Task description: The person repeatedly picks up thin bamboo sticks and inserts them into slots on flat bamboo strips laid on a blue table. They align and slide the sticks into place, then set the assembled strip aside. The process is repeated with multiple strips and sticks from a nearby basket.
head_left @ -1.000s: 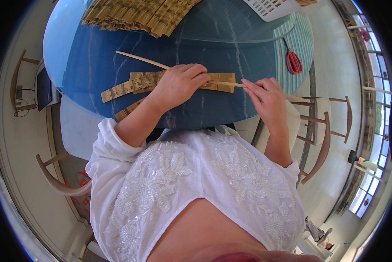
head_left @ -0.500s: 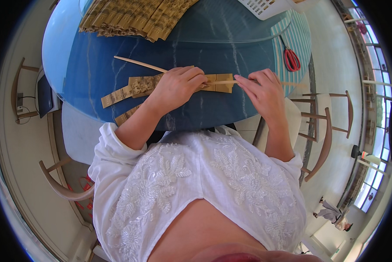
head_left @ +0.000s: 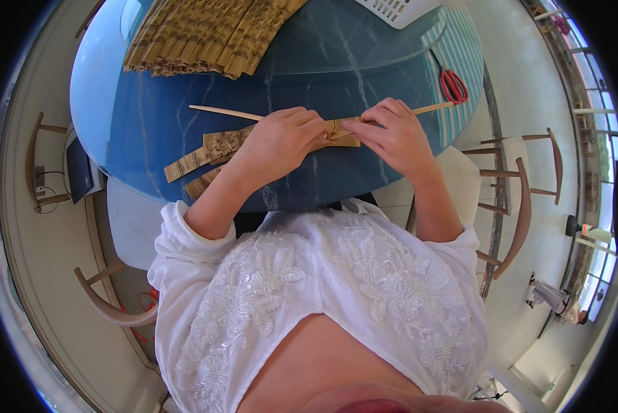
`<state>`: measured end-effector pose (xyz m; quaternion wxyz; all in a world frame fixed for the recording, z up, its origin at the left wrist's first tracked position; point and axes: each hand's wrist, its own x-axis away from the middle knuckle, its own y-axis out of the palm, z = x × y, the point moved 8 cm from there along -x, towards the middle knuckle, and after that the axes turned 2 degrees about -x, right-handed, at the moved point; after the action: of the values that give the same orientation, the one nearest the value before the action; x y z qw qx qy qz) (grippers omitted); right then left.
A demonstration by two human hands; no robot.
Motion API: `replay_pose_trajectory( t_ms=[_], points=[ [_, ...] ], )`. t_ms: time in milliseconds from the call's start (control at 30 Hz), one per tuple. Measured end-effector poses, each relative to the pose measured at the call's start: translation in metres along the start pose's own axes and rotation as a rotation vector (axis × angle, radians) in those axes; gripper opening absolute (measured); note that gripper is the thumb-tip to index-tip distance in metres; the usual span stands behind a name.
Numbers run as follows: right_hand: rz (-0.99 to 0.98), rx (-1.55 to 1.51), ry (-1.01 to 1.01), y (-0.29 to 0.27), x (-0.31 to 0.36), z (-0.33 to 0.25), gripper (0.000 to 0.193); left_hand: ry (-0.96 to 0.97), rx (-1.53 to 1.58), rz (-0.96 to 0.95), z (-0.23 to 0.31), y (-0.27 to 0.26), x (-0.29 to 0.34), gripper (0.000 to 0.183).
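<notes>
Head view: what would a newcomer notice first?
Likely the left hand and right hand close together near mid-picture, over brown-gold strips on a blue table, a pale stick jutting out past the right one. Then the fanned pile of similar strips at upper left, and the red-handled scissors on the striped cloth at upper right.

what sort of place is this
Possibly a dining room or casual eating area, though it's not certain: there is a blue round-edged table, several wood-framed chairs near it, and paned windows along the right side.
</notes>
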<state>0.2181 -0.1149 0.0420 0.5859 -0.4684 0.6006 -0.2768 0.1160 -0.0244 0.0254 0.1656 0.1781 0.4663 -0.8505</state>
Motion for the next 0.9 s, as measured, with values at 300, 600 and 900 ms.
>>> replay_pose_trajectory(
  t_ms=[300, 600, 900],
  points=[
    [0.054, -0.081, 0.109, 0.009, 0.001, 0.002, 0.024, -0.153, -0.076, 0.093, -0.009, -0.017, 0.006, 0.027],
    [0.037, -0.096, 0.177, 0.010, 0.009, 0.001, 0.024, -0.192, -0.062, 0.112, -0.016, -0.015, 0.007, 0.006],
    [0.180, -0.373, 0.638, -0.043, 0.086, 0.072, 0.024, -0.257, -0.087, 0.133, -0.035, -0.034, 0.018, 0.006]
  ],
)
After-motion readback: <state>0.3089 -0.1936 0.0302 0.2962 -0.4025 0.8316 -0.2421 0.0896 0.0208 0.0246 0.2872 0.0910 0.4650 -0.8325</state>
